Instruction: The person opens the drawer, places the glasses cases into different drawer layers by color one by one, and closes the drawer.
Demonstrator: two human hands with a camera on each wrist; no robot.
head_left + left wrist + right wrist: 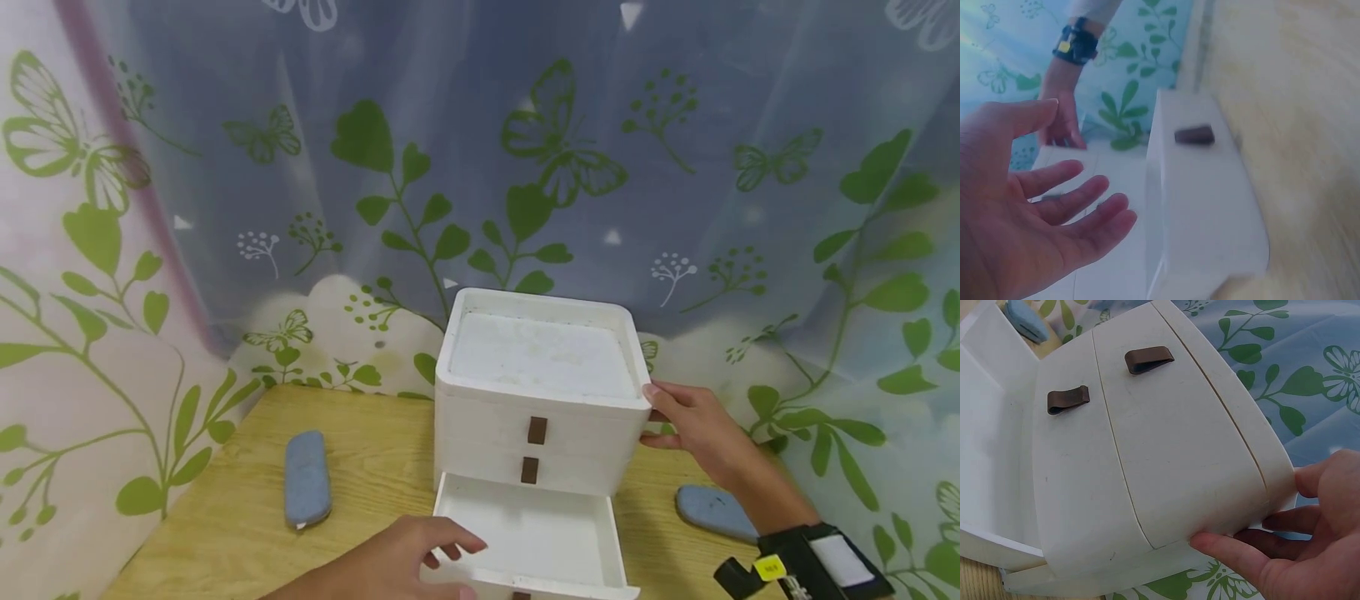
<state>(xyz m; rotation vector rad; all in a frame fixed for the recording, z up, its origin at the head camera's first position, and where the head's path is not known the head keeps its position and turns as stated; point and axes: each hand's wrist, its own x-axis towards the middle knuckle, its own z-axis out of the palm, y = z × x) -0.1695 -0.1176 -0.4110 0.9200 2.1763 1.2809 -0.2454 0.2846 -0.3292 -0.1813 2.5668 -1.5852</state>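
Observation:
A white drawer cabinet (487,429) stands on the table, its bottom drawer (525,525) pulled out with a bare white floor showing. Over the front left of that drawer hovers my left hand (420,554), fingers spread and loosely bent, nothing in them. In the left wrist view its palm (1029,244) is beside the drawer front (1210,200), which has a brown tab (1195,135). My right hand (693,429) holds the cabinet's right side near the top front corner. Its fingertips (1207,540) press on the side in the right wrist view.
Blue-grey oblong cases lie on the wooden table (375,475), one case (307,479) left of the cabinet and another case (716,510) under the right forearm. Behind hangs a curtain (450,167) with green leaves and butterflies. Two upper drawers have brown tabs (537,430).

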